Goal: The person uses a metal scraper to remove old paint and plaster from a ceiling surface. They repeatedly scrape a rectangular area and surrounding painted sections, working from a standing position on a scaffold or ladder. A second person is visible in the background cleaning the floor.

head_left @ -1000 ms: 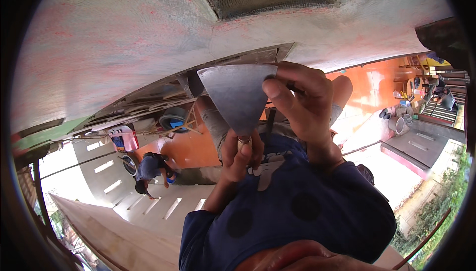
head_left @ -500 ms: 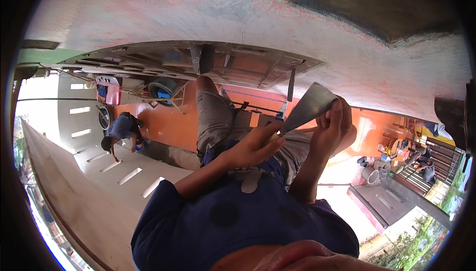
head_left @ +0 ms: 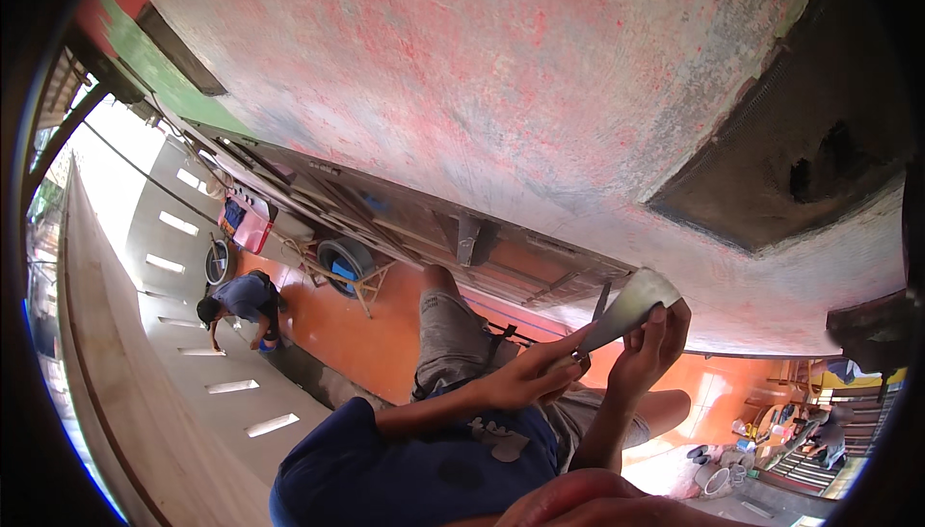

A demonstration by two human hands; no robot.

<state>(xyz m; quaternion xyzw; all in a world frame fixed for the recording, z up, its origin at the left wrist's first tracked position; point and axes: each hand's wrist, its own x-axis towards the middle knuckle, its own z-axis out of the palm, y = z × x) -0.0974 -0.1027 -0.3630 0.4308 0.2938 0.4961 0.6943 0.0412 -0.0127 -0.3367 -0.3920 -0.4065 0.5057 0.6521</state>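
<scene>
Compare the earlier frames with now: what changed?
The scraper has moved right and down in the picture, now leaning right and turned more edge-on. The view swung too: the dark mesh panel sits further right. Unchanged: left hand gripping its handle end, right hand pinching its wide end.

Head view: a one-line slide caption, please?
Left hand at its handle end, right hand at its blade: a metal scraper beside a patchy wall.

No text seems legible at this size.
</scene>
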